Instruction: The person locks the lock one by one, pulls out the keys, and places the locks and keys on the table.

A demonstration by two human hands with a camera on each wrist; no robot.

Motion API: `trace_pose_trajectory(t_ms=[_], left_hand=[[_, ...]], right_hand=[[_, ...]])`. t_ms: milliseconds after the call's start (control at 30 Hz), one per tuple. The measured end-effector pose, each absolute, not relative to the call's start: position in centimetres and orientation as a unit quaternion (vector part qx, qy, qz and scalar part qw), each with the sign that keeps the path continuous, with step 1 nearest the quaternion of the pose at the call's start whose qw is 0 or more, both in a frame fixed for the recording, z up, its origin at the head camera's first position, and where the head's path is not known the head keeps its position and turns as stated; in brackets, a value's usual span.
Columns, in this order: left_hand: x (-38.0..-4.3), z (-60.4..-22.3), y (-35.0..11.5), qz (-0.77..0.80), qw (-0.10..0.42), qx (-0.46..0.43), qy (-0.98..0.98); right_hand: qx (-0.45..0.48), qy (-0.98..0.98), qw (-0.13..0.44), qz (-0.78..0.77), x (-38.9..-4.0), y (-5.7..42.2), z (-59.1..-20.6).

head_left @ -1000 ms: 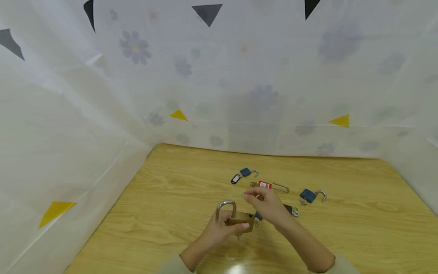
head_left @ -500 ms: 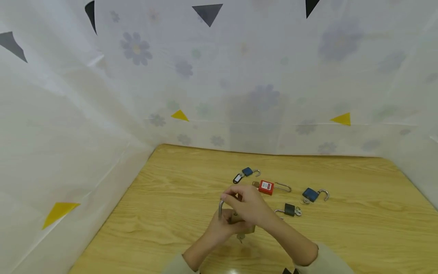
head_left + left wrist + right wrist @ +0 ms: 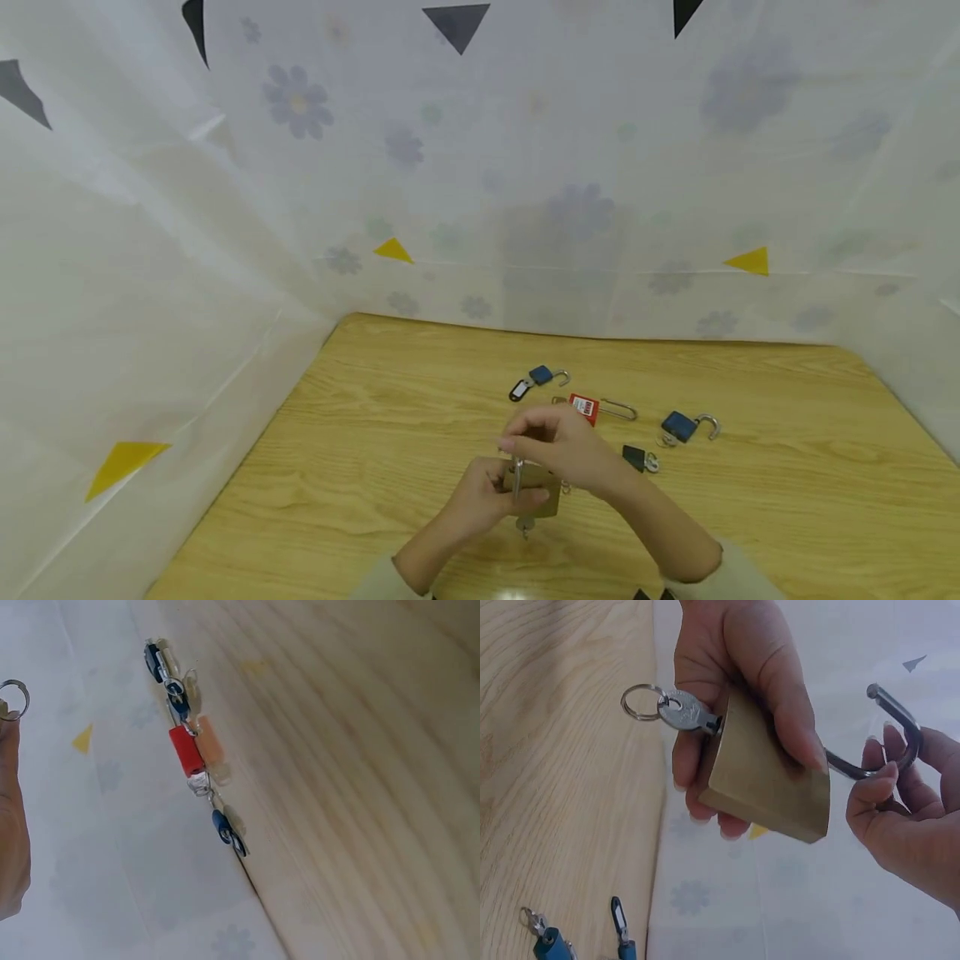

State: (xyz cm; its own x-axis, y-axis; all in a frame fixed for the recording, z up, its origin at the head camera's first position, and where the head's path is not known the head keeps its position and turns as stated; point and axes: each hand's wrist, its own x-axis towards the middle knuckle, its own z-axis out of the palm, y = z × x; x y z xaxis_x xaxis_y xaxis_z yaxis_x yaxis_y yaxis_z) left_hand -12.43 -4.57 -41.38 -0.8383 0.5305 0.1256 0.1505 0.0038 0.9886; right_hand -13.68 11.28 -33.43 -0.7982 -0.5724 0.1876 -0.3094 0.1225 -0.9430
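My left hand (image 3: 480,498) grips the body of a large brass padlock (image 3: 769,776) above the table. Its steel shackle (image 3: 906,720) has one end free of the body, and my right hand (image 3: 573,450) pinches the curved part between thumb and fingers. A silver key (image 3: 681,714) sits in the keyhole at the bottom of the padlock, with a split ring (image 3: 639,703) hanging from it. In the left wrist view only a slice of a hand shows at the left edge, beside a key ring (image 3: 26,701).
Behind the hands lie a blue padlock with a black tag (image 3: 540,375), a red padlock (image 3: 585,408), another blue padlock (image 3: 678,426) and a black padlock (image 3: 633,457); most show raised shackles. A flower-printed white sheet (image 3: 450,183) walls the table's back and sides.
My right hand has come left and down from beside the brass padlock onto its shackle. The shackle has turned and now stands nearly edge-on to the head view, closer over the body.
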Motion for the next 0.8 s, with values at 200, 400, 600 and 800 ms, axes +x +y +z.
trace_pose_trajectory(t_ms=[200,400,600,800], left_hand=[[-12.4,-41.1,-4.8,0.668,0.153,0.265,0.678],[-12.2,-40.9,-4.8,0.665,0.168,0.245,0.685],[-12.1,-40.7,-4.9,0.678,0.188,0.23,0.672],[-11.9,-40.7,-4.9,0.693,0.171,0.247,0.656]], right_hand=[[-0.267,0.752,0.141,-0.586,-13.8,13.4,-33.6],[-0.313,0.75,0.116,-0.572,-14.1,14.4,-34.0],[-0.342,0.753,0.049,-0.559,-14.4,14.4,-34.5],[-0.332,0.729,-0.06,-0.595,-14.3,13.4,-35.9]])
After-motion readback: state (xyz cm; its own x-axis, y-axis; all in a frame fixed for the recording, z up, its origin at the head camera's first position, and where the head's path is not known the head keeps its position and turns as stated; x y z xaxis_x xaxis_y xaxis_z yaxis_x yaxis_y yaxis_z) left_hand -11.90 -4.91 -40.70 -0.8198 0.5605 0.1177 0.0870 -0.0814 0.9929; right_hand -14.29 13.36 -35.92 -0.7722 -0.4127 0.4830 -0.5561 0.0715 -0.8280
